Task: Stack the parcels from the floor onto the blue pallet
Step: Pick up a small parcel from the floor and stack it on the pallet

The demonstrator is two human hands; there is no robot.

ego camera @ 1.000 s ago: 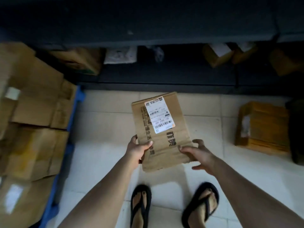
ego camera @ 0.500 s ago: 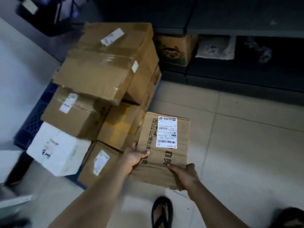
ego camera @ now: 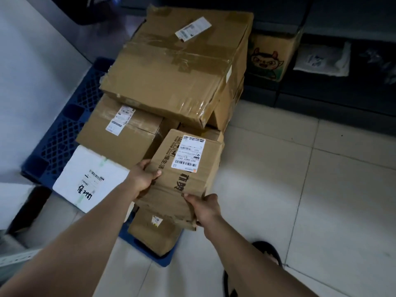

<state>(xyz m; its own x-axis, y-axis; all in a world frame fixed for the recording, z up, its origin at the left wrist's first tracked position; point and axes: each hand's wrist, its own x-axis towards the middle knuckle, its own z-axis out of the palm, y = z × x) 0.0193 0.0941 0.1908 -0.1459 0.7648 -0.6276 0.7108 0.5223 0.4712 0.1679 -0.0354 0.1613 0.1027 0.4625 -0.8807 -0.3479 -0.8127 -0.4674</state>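
Parcels on the blue pallet [ego camera: 64, 133]; one more parcel [ego camera: 184, 174] in our grip above the near corner of the stack.

We hold the labelled carton at its near end, left hand [ego camera: 142, 179] on the left edge with fingers [ego camera: 154, 174] curled over the top, right hand [ego camera: 206, 207] clamped on the near right corner; it hangs just over a small brown box [ego camera: 154, 231] and beside the white box [ego camera: 90, 179], below the large taped carton [ego camera: 177, 67]. To place it well, we judge, lower it flat onto the small box, square its edges with the neighbours, keep it clear of the overhanging carton, and release only once it sits steady.
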